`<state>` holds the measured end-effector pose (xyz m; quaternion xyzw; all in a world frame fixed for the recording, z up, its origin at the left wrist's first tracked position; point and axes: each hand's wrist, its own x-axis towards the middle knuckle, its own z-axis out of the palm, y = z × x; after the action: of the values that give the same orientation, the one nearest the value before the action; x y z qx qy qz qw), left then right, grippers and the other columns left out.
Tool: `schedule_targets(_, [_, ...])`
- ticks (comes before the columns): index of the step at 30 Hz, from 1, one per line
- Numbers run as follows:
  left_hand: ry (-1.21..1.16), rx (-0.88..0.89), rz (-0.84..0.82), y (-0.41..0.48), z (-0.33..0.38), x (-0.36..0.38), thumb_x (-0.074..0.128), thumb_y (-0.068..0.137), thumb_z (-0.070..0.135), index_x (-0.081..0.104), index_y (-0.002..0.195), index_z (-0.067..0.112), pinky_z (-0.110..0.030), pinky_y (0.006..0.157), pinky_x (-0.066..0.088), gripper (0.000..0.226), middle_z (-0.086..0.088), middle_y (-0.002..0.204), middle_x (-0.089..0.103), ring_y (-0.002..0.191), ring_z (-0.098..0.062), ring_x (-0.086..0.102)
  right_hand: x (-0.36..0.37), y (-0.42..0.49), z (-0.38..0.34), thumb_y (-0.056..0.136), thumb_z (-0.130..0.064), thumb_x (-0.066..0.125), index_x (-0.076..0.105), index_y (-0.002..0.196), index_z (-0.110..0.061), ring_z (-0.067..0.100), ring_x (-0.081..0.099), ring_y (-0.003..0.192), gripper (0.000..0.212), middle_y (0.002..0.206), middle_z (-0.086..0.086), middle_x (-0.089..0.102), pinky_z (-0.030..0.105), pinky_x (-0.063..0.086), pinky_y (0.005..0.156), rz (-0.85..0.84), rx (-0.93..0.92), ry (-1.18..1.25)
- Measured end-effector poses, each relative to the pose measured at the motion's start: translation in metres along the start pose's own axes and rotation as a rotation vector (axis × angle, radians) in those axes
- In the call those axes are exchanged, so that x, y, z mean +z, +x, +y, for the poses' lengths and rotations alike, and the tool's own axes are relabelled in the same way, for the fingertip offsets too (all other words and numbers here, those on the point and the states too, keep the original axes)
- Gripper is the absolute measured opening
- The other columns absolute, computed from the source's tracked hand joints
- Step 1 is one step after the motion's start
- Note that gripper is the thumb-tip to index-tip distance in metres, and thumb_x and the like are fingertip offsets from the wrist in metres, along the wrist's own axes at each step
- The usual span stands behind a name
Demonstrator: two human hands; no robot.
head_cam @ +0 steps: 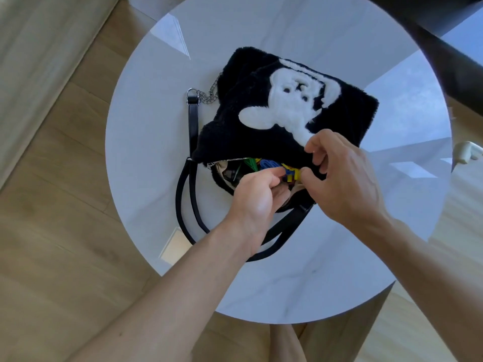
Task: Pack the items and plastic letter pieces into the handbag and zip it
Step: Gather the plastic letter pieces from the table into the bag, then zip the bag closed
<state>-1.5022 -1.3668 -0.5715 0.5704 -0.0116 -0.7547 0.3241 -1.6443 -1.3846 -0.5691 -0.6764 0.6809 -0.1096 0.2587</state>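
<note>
A black furry handbag [261, 105] with a white cartoon figure lies on the round white table [146, 142], its mouth facing me. The zip [227, 160] is open. Inside the mouth I see several coloured plastic letter pieces [264, 164], green, blue and yellow. My left hand [254, 202] is at the mouth, its fingers curled over the near edge of the opening and touching the pieces. My right hand [342, 178] pinches the upper furry edge of the mouth on the right side. The black straps [185, 205] loop toward me on the table.
A chain with a metal ring [201, 96] lies left of the bag. The table stands on a wooden floor [52, 231]. A dark piece of furniture [444, 48] runs along the top right, and a small pale object [465, 152] sits at the table's right edge.
</note>
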Motion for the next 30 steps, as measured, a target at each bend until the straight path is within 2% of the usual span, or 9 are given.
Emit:
schedule_targets(5, [0.56, 0.348, 0.287, 0.009, 0.022, -0.06, 0.042, 0.089, -0.001, 0.071, 0.083, 0.018, -0.028, 0.075, 0.059, 0.035, 0.0, 0.085, 0.072, 0.08, -0.013, 0.069, 0.026, -0.033, -0.037, 0.084, -0.011, 0.066, 0.056, 0.091, -0.026, 0.011, 0.054, 0.063, 0.019, 0.071, -0.007, 0.057, 0.025, 0.047, 0.056, -0.007, 0.146, 0.282])
schedule_targets(9, [1.038, 0.652, 0.448, 0.035, 0.056, -0.113, 0.048, 0.085, -0.005, 0.06, 0.108, 0.019, -0.008, 0.072, 0.045, 0.035, 0.003, 0.108, 0.061, 0.089, -0.011, 0.056, 0.075, -0.043, -0.073, 0.09, -0.019, 0.064, 0.067, 0.093, -0.025, 0.008, 0.066, 0.065, 0.008, 0.079, -0.003, 0.069, 0.02, 0.045, 0.055, -0.359, 0.488, 0.636])
schedule_targets(12, [1.327, 0.675, 0.306, 0.06, 0.073, -0.135, 0.052, 0.082, -0.007, 0.052, 0.128, 0.014, -0.008, 0.074, 0.036, 0.051, 0.0, 0.125, 0.053, 0.105, -0.016, 0.051, 0.114, -0.033, -0.096, 0.095, -0.016, 0.057, 0.061, 0.128, -0.02, 0.006, 0.069, 0.066, 0.033, 0.096, 0.002, 0.072, 0.017, 0.047, 0.056, -0.455, 0.696, 0.859])
schedule_targets(14, [1.45, 0.639, 0.16, 0.071, 0.081, -0.138, 0.055, 0.081, -0.002, 0.055, 0.124, 0.013, -0.018, 0.076, 0.037, 0.045, -0.003, 0.118, 0.061, 0.103, -0.021, 0.055, 0.134, -0.023, -0.11, 0.097, -0.011, 0.052, 0.046, 0.146, -0.019, 0.01, 0.067, 0.065, 0.05, 0.097, 0.005, 0.07, 0.019, 0.049, 0.058, -0.419, 0.796, 0.987])
schedule_targets(17, [1.519, 0.547, -0.036, 0.08, 0.089, -0.136, 0.062, 0.084, 0.008, 0.056, 0.104, 0.015, -0.014, 0.058, 0.039, 0.022, 0.001, 0.082, 0.062, 0.077, -0.021, 0.056, 0.152, -0.011, -0.124, 0.098, -0.008, 0.046, 0.03, 0.155, -0.025, 0.014, 0.065, 0.066, 0.062, 0.093, 0.004, 0.067, 0.028, 0.049, 0.068, -0.328, 0.9, 1.116])
schedule_targets(20, [1.537, 0.536, -0.108, 0.086, 0.096, -0.132, 0.069, 0.086, 0.017, 0.061, 0.109, 0.014, -0.02, 0.063, 0.039, 0.025, 0.004, 0.085, 0.06, 0.08, -0.019, 0.055, 0.16, -0.003, -0.136, 0.096, -0.006, 0.043, 0.029, 0.155, -0.032, 0.007, 0.06, 0.052, 0.066, 0.088, 0.004, 0.065, 0.025, 0.048, 0.065, -0.23, 0.956, 1.208])
schedule_targets(23, [1.591, 0.501, -0.143, 0.088, 0.103, -0.13, 0.07, 0.087, 0.018, 0.067, 0.098, 0.008, -0.036, 0.072, 0.049, 0.015, -0.005, 0.088, 0.068, 0.084, -0.026, 0.063, 0.162, 0.004, -0.142, 0.097, -0.01, 0.045, 0.045, 0.136, -0.037, 0.008, 0.054, 0.05, 0.047, 0.076, 0.0, 0.056, 0.025, 0.046, 0.063, -0.127, 0.996, 1.298])
schedule_targets(25, [1.646, 0.503, -0.193, 0.086, 0.109, -0.132, 0.067, 0.087, 0.016, 0.068, 0.092, 0.007, -0.044, 0.077, 0.052, 0.011, -0.009, 0.087, 0.071, 0.084, -0.029, 0.064, 0.162, 0.009, -0.143, 0.099, -0.018, 0.049, 0.058, 0.116, -0.018, 0.012, 0.051, 0.057, 0.019, 0.072, -0.001, 0.05, 0.025, 0.043, 0.06, -0.102, 1.015, 1.247])
schedule_targets(30, [1.838, 0.65, -0.232, 0.075, 0.123, -0.142, 0.069, 0.084, 0.038, 0.067, 0.08, 0.007, -0.046, 0.069, 0.049, 0.031, -0.01, 0.071, 0.064, 0.077, -0.032, 0.059, 0.159, 0.012, -0.144, 0.102, -0.031, 0.044, 0.057, 0.087, -0.016, 0.019, 0.051, 0.068, 0.025, 0.068, -0.003, 0.049, 0.033, 0.04, 0.065, -0.159, 0.954, 1.012])
